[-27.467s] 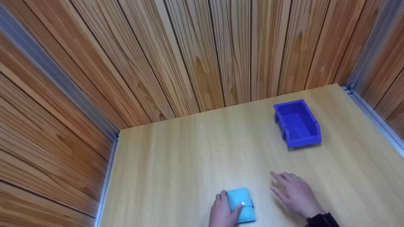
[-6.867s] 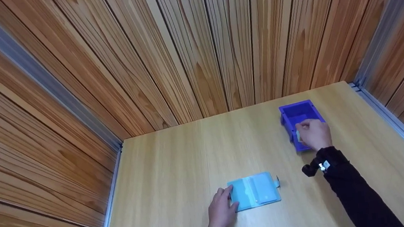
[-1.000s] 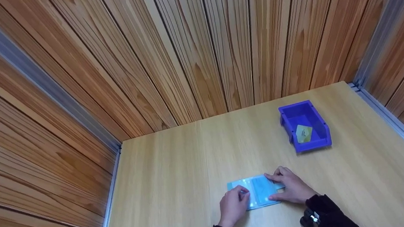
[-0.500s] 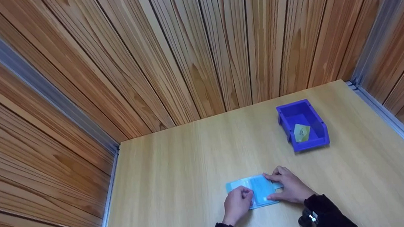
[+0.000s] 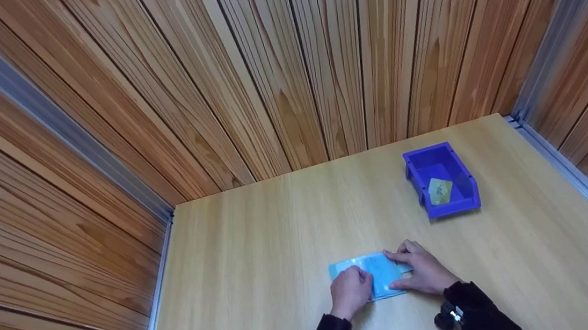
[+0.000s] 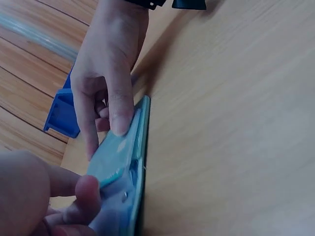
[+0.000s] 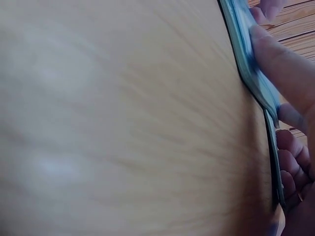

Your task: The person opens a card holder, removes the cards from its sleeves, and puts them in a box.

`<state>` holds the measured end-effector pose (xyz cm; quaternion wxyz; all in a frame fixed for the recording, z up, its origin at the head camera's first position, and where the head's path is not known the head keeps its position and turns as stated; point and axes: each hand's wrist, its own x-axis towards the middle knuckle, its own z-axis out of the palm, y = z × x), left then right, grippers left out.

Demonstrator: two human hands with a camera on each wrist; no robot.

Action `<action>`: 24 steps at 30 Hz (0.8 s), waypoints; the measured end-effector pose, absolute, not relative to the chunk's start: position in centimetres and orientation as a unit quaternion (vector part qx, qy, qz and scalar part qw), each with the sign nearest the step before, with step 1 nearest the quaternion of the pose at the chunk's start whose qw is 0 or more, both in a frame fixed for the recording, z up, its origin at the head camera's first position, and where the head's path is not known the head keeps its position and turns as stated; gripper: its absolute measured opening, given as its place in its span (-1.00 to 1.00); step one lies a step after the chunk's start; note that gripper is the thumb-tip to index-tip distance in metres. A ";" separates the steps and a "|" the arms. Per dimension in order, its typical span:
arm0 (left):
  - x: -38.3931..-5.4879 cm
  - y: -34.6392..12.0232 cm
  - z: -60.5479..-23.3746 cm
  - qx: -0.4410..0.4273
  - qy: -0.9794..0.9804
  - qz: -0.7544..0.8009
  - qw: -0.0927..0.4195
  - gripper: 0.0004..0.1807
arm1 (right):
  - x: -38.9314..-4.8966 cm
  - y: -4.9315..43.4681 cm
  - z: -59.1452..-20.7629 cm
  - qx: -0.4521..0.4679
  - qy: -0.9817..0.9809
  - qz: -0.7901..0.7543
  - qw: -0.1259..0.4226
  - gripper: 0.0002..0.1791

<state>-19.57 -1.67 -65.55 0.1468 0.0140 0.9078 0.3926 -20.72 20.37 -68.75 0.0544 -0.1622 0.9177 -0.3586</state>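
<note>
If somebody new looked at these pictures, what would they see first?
Probably the bright purple box toward the back right of the table, with a pale yellow slip inside. Next, the open blue wallet nearer the front, with the person's left grip over its left part and right grip at its right end. Behind it all, the stripy wooden wall fills the top of the head view.

No legible text, label, brand, number or sign in any view. On the yellowish slip (image 5: 440,192) inside the purple bin (image 5: 454,208), right of the frame in the head view, only a faint mark, too small to read.
</note>
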 end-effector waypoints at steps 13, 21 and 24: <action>-19.1 -0.8 -65.8 0.059 0.946 0.309 0.073 -0.64 | -20.8 20.5 -68.9 -0.169 0.915 -0.363 0.045 -0.05; -19.2 -0.6 -66.0 0.029 0.920 0.377 0.103 -0.78 | -20.7 20.6 -69.0 -0.174 0.913 -0.368 0.037 -0.06; -19.4 -0.8 -66.1 0.001 0.892 0.432 0.136 -0.82 | -20.7 20.6 -69.1 -0.177 0.913 -0.367 0.038 -0.06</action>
